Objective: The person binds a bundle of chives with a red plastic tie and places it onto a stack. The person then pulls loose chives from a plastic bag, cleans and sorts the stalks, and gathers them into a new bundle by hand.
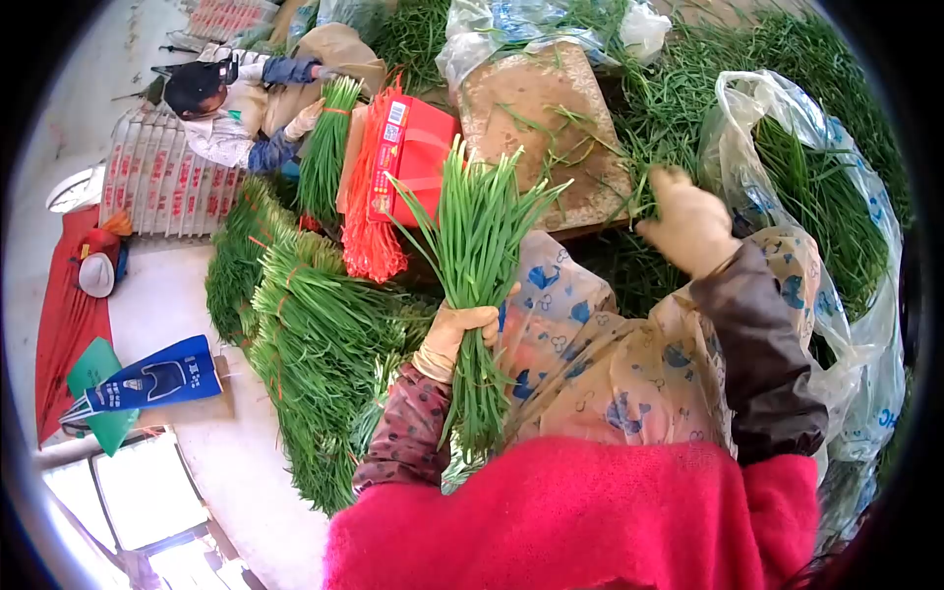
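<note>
My left hand (457,339), in a pale glove, is closed around the lower part of a bunch of garlic chives (477,236). The bunch stands nearly upright, its pale cut ends fanned out at the top and the leaves hanging below my fist. On the other side, my gloved right hand (688,221) is off the right edge of a worn board (536,98), its thumb and fingers apart. Loose green blades lie close to those fingertips; whether any touch them I cannot tell. Scattered blades also lie on the board.
A red box (423,152) and a bundle of red ties (374,231) stand left of the board. Tied chive bunches (305,295) are piled at left. An open plastic bag (801,108) holds greens at right. A co-worker (231,108) holds another bunch (327,147) at upper left.
</note>
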The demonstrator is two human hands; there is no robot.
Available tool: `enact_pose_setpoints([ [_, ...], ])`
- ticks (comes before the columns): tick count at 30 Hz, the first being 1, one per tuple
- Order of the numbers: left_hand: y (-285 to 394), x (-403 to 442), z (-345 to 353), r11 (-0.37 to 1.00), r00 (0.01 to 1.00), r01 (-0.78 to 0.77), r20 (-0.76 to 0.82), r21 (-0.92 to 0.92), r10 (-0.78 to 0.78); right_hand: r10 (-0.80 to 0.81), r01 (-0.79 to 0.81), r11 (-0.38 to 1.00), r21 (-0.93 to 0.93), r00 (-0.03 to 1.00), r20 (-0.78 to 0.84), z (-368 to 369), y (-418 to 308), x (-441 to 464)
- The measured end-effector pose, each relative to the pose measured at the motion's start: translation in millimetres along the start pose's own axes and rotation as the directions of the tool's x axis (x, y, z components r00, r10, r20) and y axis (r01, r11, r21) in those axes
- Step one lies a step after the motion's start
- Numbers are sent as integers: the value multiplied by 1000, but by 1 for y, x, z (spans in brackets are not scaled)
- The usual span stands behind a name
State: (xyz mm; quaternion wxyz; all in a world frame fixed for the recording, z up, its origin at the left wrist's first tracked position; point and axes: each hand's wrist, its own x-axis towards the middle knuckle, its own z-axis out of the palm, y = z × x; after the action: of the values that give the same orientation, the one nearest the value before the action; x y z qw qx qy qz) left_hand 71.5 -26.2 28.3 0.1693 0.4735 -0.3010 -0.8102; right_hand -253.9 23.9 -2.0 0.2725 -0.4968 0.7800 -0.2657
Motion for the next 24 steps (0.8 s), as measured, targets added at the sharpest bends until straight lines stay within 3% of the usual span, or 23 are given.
enact_pose_setpoints([
  [1,0,2,5,1000,999,12,-52,8,-11,-161,146,927,-344,987,-14,5,-13,-10],
  [3,-3,5,6,999,998,42,-35,-16,-43,-339,317,939,131,913,226,17,-40,-19],
  [5,-5,6,20,999,999,-6,-42,-32,4,-380,343,925,166,862,336,24,-80,-28],
  [7,-8,9,26,994,999,-5,-43,-112,0,-402,391,915,101,856,326,44,-97,-26],
  [9,-23,20,1,990,994,-29,98,-138,42,-380,375,923,86,851,364,65,-102,-20],
  [11,-19,27,-3,989,939,-81,325,-120,117,-407,357,912,204,851,332,67,-111,-24],
  [12,-20,31,-4,998,997,-47,68,34,45,-450,331,885,327,786,423,58,-112,-30],
  [13,-26,31,-3,995,995,-90,50,49,88,-537,398,838,375,728,428,65,-113,-37],
  [15,-18,25,32,981,985,-173,14,85,172,-769,295,626,721,383,512,46,-123,-50],
  [16,-19,34,8,997,995,31,92,72,-37,-729,88,683,725,127,672,32,-129,-54],
  [17,-9,39,0,971,956,230,172,72,-239,-661,-101,750,654,-166,732,18,-134,-57],
  [19,-7,40,0,960,953,280,120,-12,-277,-683,-102,719,687,-282,673,-5,-125,-52],
  [20,-5,39,1,938,942,321,148,-129,-302,-691,-94,719,689,-210,692,-18,-112,-45],
  [21,-4,38,0,902,930,358,180,-242,-321,-710,-90,701,707,-6,704,-14,-88,-42],
  [22,-5,42,-6,930,948,306,158,-202,-277,-533,67,846,529,113,839,2,-70,-34],
  [23,-2,41,-3,931,949,302,159,-204,-273,-477,397,871,289,545,690,-10,-63,-39],
  [24,2,41,2,954,963,252,138,-159,-232,-189,453,878,-155,626,757,5,-60,-37],
])
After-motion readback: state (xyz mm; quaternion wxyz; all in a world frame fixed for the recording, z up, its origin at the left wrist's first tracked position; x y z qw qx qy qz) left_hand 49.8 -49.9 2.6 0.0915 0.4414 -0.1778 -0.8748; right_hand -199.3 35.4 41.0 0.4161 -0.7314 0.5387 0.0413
